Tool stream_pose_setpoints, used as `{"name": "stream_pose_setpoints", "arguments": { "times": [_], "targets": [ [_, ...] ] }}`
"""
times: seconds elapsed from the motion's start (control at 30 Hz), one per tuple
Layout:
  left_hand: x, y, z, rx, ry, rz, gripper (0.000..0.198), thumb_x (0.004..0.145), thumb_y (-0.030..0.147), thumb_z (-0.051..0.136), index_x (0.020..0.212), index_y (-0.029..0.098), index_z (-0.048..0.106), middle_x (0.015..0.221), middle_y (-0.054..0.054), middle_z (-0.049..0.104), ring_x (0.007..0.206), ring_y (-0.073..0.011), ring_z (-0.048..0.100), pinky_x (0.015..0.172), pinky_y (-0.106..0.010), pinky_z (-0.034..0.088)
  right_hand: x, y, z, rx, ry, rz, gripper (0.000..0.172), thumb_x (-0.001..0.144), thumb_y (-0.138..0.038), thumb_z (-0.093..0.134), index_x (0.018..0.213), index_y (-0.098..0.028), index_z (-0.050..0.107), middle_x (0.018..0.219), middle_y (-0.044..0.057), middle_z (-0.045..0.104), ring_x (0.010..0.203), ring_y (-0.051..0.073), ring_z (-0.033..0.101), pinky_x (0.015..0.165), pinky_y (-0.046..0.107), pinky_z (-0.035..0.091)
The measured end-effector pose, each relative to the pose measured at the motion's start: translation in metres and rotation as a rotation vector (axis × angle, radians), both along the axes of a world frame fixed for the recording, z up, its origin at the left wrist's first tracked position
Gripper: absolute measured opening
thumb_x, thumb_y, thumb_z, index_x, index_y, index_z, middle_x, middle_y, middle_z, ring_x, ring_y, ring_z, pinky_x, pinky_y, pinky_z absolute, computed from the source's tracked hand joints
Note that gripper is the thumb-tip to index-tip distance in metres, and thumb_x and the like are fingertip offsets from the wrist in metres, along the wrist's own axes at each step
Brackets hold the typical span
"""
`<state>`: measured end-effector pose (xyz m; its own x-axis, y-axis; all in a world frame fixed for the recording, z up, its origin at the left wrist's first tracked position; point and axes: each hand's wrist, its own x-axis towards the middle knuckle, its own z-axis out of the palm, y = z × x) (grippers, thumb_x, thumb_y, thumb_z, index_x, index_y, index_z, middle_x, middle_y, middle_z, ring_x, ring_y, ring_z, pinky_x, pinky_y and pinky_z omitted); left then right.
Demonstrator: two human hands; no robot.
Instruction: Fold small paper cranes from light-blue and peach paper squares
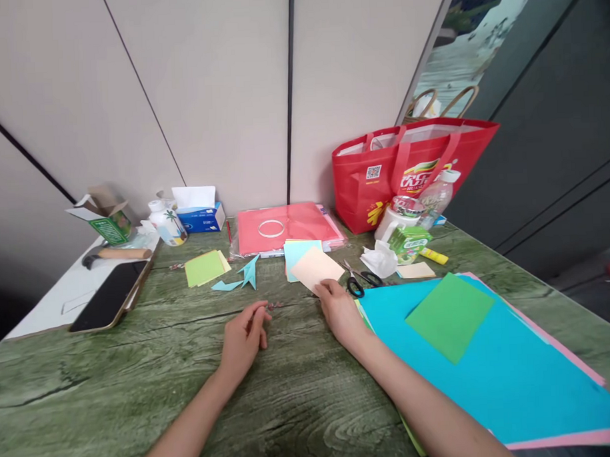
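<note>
My right hand point(340, 310) pinches the near corner of a peach square of paper point(316, 267). That sheet overlaps a small stack of light blue paper point(291, 261). Over the table, my left hand point(244, 334) is loosely curled with its fingers apart and nothing visible in it. Beyond it lies a folded light blue paper bird point(246, 276), with green and yellow paper squares point(205, 268) to its left. Black-handled scissors point(356, 285) rest just right of my right hand.
Large blue sheets point(405, 391) with a green square point(453, 313) on top cover the right side. Behind stand a red bag point(354, 193), a white mug point(387, 225) and a tissue box point(204, 220). A phone point(107, 295) and a hammer point(120, 253) lie left.
</note>
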<state>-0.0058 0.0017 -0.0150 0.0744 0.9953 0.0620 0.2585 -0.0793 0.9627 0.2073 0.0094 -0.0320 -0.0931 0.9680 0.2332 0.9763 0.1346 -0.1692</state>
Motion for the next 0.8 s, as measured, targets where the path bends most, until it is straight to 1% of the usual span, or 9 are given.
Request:
{"name": "stream_pose_setpoints", "arguments": {
  "times": [0.07, 0.13, 0.23, 0.4, 0.57, 0.67, 0.73, 0.8],
  "targets": [
    [-0.001, -0.001, 0.0, 0.054, 0.066, 0.009, 0.03, 0.079, 0.041, 0.05, 0.092, 0.018, 0.064, 0.058, 0.002, 0.058, 0.037, -0.009, 0.045, 0.038, -0.02, 0.033, 0.0, 0.0, 0.0, -0.001, 0.002, -0.01, 0.027, 0.084, -0.005, 0.042, 0.098, -0.012, 0.064, 0.11, 0.015, 0.057, 0.093, 0.021, 0.057, 0.082, 0.029, 0.043],
    [-0.002, -0.001, 0.002, 0.074, 0.107, 0.015, 0.029, 0.08, 0.04, 0.05, 0.091, 0.018, 0.066, 0.049, 0.004, 0.053, 0.041, -0.0106, 0.045, 0.041, -0.02, 0.033, 0.0, 0.0, 0.001, -0.005, 0.001, -0.022, 0.024, 0.084, -0.006, 0.043, 0.092, -0.011, 0.065, 0.104, 0.015, 0.06, 0.09, 0.021, 0.058, 0.079, 0.029, 0.043],
    [-0.001, -0.001, 0.006, 0.025, 0.094, 0.011, 0.032, 0.08, 0.042, 0.049, 0.092, 0.017, 0.066, 0.045, 0.005, 0.049, 0.04, -0.011, 0.041, 0.042, -0.02, 0.031, -0.001, -0.001, 0.004, -0.004, -0.001, -0.03, 0.017, 0.085, -0.011, 0.047, 0.089, -0.011, 0.064, 0.093, 0.014, 0.063, 0.089, 0.022, 0.057, 0.076, 0.029, 0.043],
    [0.002, -0.003, 0.009, -0.013, 0.054, -0.005, 0.035, 0.079, 0.044, 0.05, 0.092, 0.016, 0.067, 0.045, 0.005, 0.049, 0.039, -0.0101, 0.039, 0.04, -0.02, 0.028, -0.003, -0.002, 0.01, -0.001, -0.013, -0.015, 0.012, 0.085, -0.02, 0.053, 0.089, -0.014, 0.062, 0.092, 0.011, 0.063, 0.09, 0.022, 0.055, 0.075, 0.03, 0.041],
    [0.002, -0.002, 0.009, -0.046, -0.006, -0.009, 0.037, 0.079, 0.046, 0.05, 0.092, 0.014, 0.065, 0.044, 0.005, 0.047, 0.036, -0.0076, 0.036, 0.037, -0.018, 0.026, -0.005, -0.003, 0.012, -0.009, -0.05, -0.014, 0.017, 0.087, -0.017, 0.048, 0.082, -0.014, 0.064, 0.085, 0.011, 0.065, 0.087, 0.023, 0.056, 0.069, 0.029, 0.04],
    [0.003, -0.002, 0.01, -0.109, -0.091, -0.035, 0.037, 0.079, 0.045, 0.051, 0.094, 0.014, 0.062, 0.05, 0.005, 0.051, 0.031, -0.0046, 0.034, 0.034, -0.017, 0.024, -0.007, -0.005, 0.012, -0.009, -0.069, -0.002, 0.019, 0.088, -0.018, 0.047, 0.08, -0.014, 0.064, 0.084, 0.011, 0.065, 0.084, 0.023, 0.056, 0.065, 0.029, 0.04],
    [0.004, -0.003, 0.011, -0.163, -0.141, -0.063, 0.037, 0.078, 0.045, 0.052, 0.095, 0.014, 0.06, 0.057, 0.003, 0.054, 0.031, -0.0043, 0.037, 0.032, -0.017, 0.024, -0.007, -0.005, 0.01, -0.005, -0.076, 0.01, 0.019, 0.088, -0.017, 0.047, 0.08, -0.014, 0.064, 0.084, 0.011, 0.065, 0.083, 0.022, 0.056, 0.064, 0.029, 0.039],
    [0.005, -0.003, 0.011, -0.212, -0.184, -0.092, 0.037, 0.077, 0.046, 0.053, 0.095, 0.014, 0.059, 0.061, 0.002, 0.056, 0.033, -0.0059, 0.043, 0.031, -0.017, 0.028, -0.006, -0.005, 0.007, 0.002, -0.079, 0.014, 0.018, 0.087, -0.015, 0.046, 0.082, -0.014, 0.063, 0.084, 0.011, 0.064, 0.083, 0.022, 0.055, 0.065, 0.029, 0.04]
  ]
}}
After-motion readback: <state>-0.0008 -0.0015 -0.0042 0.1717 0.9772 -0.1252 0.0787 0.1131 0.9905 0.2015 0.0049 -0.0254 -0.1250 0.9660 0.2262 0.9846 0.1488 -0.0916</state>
